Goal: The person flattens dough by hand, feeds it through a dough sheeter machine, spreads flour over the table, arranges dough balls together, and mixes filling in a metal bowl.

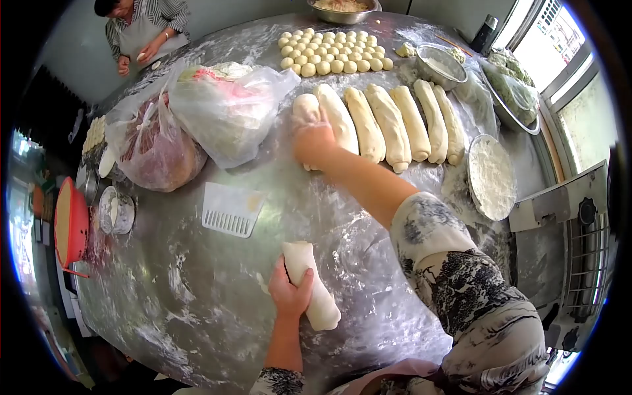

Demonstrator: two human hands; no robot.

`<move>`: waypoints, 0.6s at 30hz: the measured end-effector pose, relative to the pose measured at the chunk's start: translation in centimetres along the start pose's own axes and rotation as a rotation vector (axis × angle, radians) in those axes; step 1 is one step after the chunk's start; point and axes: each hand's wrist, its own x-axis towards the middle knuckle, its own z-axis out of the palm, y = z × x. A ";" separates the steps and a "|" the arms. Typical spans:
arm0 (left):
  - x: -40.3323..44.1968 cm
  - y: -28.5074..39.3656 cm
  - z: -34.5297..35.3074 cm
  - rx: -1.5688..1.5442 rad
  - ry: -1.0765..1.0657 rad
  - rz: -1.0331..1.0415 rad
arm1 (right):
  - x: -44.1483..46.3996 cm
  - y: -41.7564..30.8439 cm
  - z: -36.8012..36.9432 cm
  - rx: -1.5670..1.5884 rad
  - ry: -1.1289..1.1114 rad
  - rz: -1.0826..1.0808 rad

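My left hand [289, 289] is wrapped around a thick pale dough roll [315, 289] near the front of the steel table. The roll lies at a slant, its upper end past my thumb. My right arm stretches across to the far side, where my right hand [312, 137] grips the leftmost roll [305, 103] of a row; part of that roll and some fingers are hidden by the hand. Several more dough rolls [388, 122] lie side by side to its right.
Small dough balls [329, 52] sit in rows at the back. Filled plastic bags [227, 112], a white slotted scraper [232, 209], a red basin [71, 220] and a flour bowl [492, 176] stand around. A co-worker [148, 33] handles dough at the far left.
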 end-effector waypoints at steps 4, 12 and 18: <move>0.6 0.4 0.0 -0.128 0.010 -0.201 | -2.5 3.2 -1.4 0.159 0.025 0.008; 17.6 3.1 4.3 -0.308 -0.029 -0.136 | -3.4 4.5 -0.2 0.264 0.064 -0.034; 25.3 4.1 7.9 0.312 -0.108 0.103 | -5.0 5.7 0.2 0.614 0.176 -0.019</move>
